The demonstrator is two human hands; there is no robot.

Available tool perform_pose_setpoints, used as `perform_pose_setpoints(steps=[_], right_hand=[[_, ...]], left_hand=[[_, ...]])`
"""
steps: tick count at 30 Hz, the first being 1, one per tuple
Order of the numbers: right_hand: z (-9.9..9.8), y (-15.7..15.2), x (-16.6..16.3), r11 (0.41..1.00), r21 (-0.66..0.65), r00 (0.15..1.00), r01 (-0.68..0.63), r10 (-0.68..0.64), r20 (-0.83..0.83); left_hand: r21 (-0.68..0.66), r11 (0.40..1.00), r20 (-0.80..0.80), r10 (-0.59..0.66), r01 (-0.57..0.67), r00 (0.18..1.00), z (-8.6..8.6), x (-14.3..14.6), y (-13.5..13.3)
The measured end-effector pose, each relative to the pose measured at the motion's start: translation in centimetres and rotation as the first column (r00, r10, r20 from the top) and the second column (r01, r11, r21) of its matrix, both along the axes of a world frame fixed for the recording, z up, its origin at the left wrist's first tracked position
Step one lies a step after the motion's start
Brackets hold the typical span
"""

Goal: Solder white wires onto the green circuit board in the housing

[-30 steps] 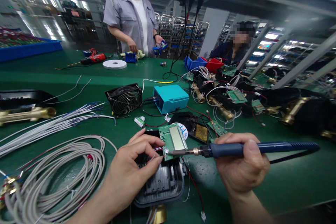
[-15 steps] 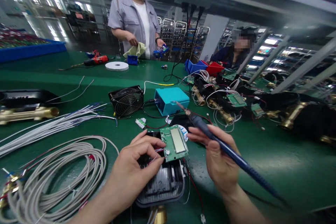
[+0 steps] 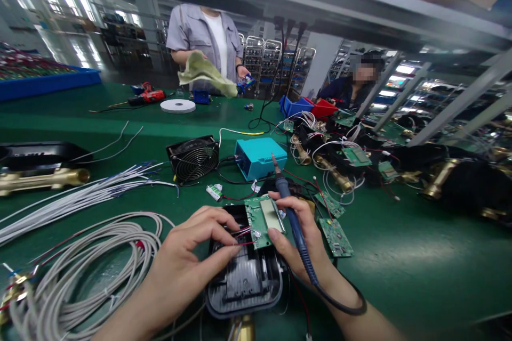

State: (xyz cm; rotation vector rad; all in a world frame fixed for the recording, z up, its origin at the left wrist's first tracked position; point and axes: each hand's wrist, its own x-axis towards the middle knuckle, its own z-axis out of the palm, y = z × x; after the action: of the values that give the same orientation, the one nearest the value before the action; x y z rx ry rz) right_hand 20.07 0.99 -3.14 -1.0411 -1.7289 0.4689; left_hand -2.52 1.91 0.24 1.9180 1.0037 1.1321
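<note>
My left hand (image 3: 196, 256) is closed in a pinch on thin wires (image 3: 245, 244) at the left edge of a green circuit board (image 3: 257, 219) with a small grey display. Beneath the board lies an open black plastic housing (image 3: 248, 282), with a brass fitting (image 3: 244, 327) below it. In my right hand (image 3: 310, 248) is a blue-handled soldering iron (image 3: 288, 205), its tip pointing up and away from the board. The right thumb touches the board's right side, by the display. The iron's cable loops over the right wrist.
Behind the board stand a teal box (image 3: 260, 157) and a black fan (image 3: 194, 159). Coiled grey cable (image 3: 96, 272) and white wires (image 3: 100, 197) lie left. More circuit boards (image 3: 336, 237) and brass parts (image 3: 336, 173) are right. Across the table a person (image 3: 204, 37) holds a cloth.
My right hand has moved left to the circuit board, and the soldering iron now stands steeper. Loose boards on the right have come into view. The person opposite has raised the cloth.
</note>
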Motion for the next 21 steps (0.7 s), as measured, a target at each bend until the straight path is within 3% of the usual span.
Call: perform_pose_setpoints(steps=[7,15,21], right_hand=[[0.0,-0.1,0.0,1.0,-0.003,1.0,-0.009,0.009,-0.012],[0.3,0.0,-0.1,0.999,-0.008,0.998,-0.034,0.033,-0.044],[-0.1,0.1,-0.1,0.999,-0.007,0.997,-0.051,0.05,-0.058]], left_hand=[[0.091,0.996,0.086,0.012,-0.02,0.996,-0.3,0.4,-0.5],[0.088,0.996,0.068,-0.033,0.027,0.997,-0.7,1.2,-0.6],[0.07,0.997,-0.031,-0.041,0.044,0.999,-1.1,1.1,-1.1]])
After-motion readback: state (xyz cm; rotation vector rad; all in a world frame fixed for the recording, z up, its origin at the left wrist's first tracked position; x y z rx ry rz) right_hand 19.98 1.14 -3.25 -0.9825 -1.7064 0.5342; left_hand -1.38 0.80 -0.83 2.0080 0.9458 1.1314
